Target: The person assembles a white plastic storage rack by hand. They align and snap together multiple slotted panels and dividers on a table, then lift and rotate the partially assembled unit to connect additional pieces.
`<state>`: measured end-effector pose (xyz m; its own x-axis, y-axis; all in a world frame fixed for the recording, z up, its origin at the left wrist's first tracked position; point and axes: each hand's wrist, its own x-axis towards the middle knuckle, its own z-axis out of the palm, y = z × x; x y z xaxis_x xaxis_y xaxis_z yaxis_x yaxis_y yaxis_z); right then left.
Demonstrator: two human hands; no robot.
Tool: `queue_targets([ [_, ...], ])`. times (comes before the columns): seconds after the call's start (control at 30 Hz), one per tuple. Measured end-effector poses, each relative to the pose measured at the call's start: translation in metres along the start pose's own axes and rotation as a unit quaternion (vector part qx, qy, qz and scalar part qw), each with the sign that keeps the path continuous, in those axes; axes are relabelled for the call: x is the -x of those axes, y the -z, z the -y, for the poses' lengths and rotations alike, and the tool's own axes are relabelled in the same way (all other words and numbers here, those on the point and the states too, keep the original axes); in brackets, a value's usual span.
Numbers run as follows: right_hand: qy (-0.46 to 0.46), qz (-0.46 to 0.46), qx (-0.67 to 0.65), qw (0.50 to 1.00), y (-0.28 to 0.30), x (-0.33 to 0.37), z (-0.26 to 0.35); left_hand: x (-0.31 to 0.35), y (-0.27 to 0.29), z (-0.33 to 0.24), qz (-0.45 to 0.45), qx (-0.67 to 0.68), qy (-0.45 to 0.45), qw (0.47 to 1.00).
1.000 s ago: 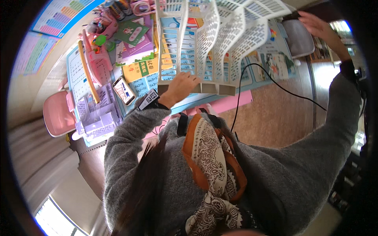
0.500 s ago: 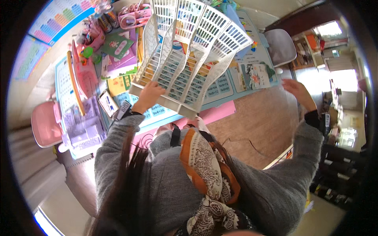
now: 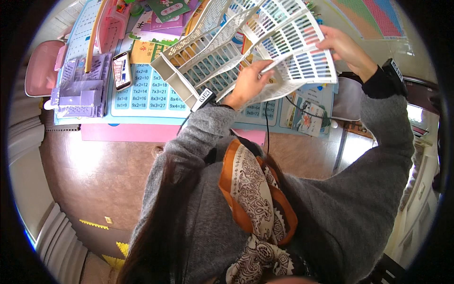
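two hands hold one white plastic rack (image 3: 246, 52), the biggest thing in reach, a slotted file holder with several upright dividers that lies tipped on its side above the table (image 3: 94, 156). the rack spans the space between the hands, its solid base toward the left and its slatted panels fanning out to the right. the left hand (image 3: 248, 83) is under the rack's near edge, fingers curled around a slat at the lower middle, gripping it. the right hand (image 3: 343, 47) is at the far right end, fingers closed on the outer panel's edge, so the rack hangs between both grips, lifted clear of the mat. below the rack lies a pale blue mat (image 3: 142, 94) printed with a grid of sums, spread flat on the table, with a pink sheet (image 3: 123, 132) showing under its near edge. to the left on the mat sits a lilac plastic organiser (image 3: 78, 92), lying flat, well apart from the hands. further left, off the mat, is a pink chair seat (image 3: 40, 68). a phone (image 3: 122, 70) rests face up on the mat between the organiser and the rack's base, just beside the rack but not touching it. a thin black cable (image 3: 267, 128) runs down from under the rack over the mat's near edge.
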<state>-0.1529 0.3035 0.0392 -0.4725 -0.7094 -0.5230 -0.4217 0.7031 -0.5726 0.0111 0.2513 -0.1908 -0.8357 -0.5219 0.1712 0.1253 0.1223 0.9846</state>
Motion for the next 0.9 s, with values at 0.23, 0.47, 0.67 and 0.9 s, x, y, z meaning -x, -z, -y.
queue_targets([
  [0.23,-0.006,-0.053,0.014,0.998,-0.005,-0.033,0.022,-0.018,0.022,0.025,-0.244,-0.019,-0.105,0.964],
  [0.47,-0.021,-0.028,-0.006,0.999,-0.003,-0.078,0.031,-0.057,0.003,0.029,-0.269,-0.087,-0.1,0.954],
  [0.67,-0.014,-0.088,0.115,0.989,-0.001,-0.076,0.026,-0.061,0.002,0.032,-0.274,-0.114,-0.135,0.945],
  [0.9,-0.005,-0.085,0.1,0.991,-0.008,-0.075,0.031,-0.045,-0.009,0.035,-0.297,-0.106,-0.117,0.942],
])
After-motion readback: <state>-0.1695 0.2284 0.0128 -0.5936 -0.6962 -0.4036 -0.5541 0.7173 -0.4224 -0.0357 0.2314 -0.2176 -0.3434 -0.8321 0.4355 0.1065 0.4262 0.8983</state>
